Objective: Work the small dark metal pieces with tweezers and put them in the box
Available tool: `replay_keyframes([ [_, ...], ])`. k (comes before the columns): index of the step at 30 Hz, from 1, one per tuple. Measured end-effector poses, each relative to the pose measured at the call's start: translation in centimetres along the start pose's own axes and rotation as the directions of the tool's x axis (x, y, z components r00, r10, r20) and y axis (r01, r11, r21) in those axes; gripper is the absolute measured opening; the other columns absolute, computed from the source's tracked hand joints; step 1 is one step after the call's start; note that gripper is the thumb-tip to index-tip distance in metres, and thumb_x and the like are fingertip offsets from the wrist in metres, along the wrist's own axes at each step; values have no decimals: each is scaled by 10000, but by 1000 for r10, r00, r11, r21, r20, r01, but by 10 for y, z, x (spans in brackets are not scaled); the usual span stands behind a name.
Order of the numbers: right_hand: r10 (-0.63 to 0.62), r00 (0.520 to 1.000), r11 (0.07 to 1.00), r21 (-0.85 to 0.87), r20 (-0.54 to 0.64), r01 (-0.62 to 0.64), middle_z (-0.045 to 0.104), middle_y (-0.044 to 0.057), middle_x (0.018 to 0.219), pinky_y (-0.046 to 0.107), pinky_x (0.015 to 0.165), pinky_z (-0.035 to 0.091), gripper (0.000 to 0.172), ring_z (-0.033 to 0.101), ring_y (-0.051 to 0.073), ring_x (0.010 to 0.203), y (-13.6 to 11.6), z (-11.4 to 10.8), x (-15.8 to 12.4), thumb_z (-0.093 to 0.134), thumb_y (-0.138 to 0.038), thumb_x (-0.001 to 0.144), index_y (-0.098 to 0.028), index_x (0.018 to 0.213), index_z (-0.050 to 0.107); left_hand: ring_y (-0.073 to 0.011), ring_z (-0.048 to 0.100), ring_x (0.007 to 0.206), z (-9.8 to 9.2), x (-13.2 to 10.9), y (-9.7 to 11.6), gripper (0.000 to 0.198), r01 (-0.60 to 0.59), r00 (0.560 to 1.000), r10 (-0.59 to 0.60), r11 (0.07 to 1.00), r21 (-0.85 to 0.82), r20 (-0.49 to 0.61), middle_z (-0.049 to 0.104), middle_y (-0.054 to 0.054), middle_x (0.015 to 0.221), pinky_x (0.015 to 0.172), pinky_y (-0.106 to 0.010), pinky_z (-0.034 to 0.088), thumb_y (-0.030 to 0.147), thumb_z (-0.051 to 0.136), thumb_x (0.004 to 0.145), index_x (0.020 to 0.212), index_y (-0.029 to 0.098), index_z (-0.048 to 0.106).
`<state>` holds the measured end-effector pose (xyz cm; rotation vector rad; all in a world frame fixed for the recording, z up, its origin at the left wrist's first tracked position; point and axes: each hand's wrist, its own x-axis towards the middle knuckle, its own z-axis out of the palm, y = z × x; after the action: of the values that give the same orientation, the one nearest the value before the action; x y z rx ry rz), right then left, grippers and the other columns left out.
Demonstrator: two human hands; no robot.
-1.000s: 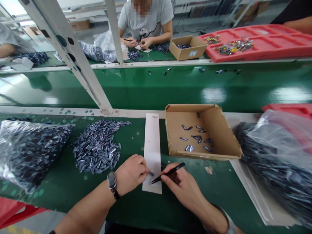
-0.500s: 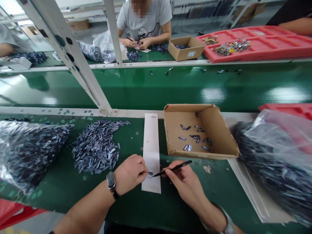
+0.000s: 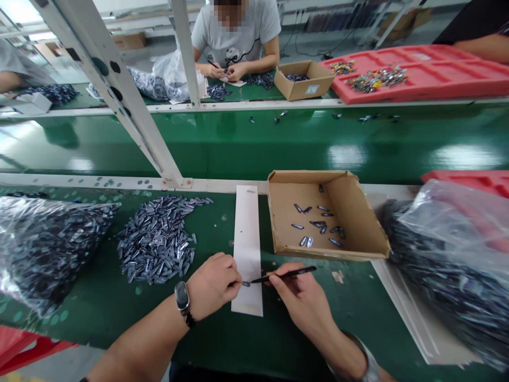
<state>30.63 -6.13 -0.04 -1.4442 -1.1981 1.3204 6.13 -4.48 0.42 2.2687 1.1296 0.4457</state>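
While the left hand (image 3: 212, 284) rested on the green bench (image 3: 119, 307) with its fingers curled in, its thumb and forefinger were pinched narrowly on a small metal piece (image 3: 246, 284) held over the lower end of a white strip (image 3: 247, 233). The right hand (image 3: 302, 300) gripped a black tool (image 3: 284, 275) between thumb and fingers, its shaft lying almost level and its thin tip touching that piece. Whether the tool was a pair of tweezers or a pick could not be told. A dark watch (image 3: 182, 295) sat on the left wrist.

The strip ran away from the person toward the bench's far edge. Just to its right stood an open cardboard box (image 3: 360, 220), with a scatter of the same metal pieces (image 3: 318, 225) on its floor. To the strip's left lay a loose pile of pieces (image 3: 157, 241), and beyond that a clear plastic bag (image 3: 43, 239) full of them. A 2nd filled bag (image 3: 449, 254) slumped at the right, close beside the box.

Past the bench ran a glossy green belt (image 3: 278, 143) carrying a few stray pieces. On its far side a co-worker in a grey shirt (image 3: 238, 32) sat with both hands together over small parts, next to another cardboard box (image 3: 304, 79) and a red tray (image 3: 437, 74). A white frame post (image 3: 131, 106) slanted across the upper left.
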Motion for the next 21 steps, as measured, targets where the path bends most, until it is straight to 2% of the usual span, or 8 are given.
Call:
replay_keyframes([
  [5,-76,997,995,-67,-11,75,851,64,804,416,692,752,417,861,292,727,0,-1,-1,857,-673,887,-282,867,713,-226,692,888,0,0,1,157,-29,1000,30,998,47,-7,724,-56,880,862,-349,590,128,708,997,915,195,823],
  [11,-246,969,966,-82,5,245,833,63,828,369,676,737,314,850,260,744,4,-1,-2,803,-565,988,-272,901,732,-231,678,895,1,-1,1,150,-107,994,104,990,87,40,718,-65,890,851,-354,567,125,727,1008,973,189,858],
  [16,-331,944,943,33,3,331,827,32,886,353,695,724,195,840,240,780,3,-2,-1,791,-471,1017,-304,971,703,-234,669,899,3,-2,2,187,-68,997,65,995,68,48,720,-66,881,856,-362,571,138,696,1021,980,206,866],
  [18,-341,940,940,-4,19,341,822,26,861,358,699,718,188,831,245,770,2,-1,0,800,-465,1009,-311,946,715,-233,677,896,2,-1,3,183,-53,998,52,998,31,40,735,-64,884,872,-363,582,141,703,1004,968,219,865],
  [21,-346,938,937,-52,-11,345,809,30,786,344,619,694,205,817,254,703,1,-1,0,799,-467,1004,-306,894,738,-231,705,924,-5,0,4,136,-21,1000,21,999,-31,-8,765,-53,937,920,-367,599,162,740,955,957,244,849],
])
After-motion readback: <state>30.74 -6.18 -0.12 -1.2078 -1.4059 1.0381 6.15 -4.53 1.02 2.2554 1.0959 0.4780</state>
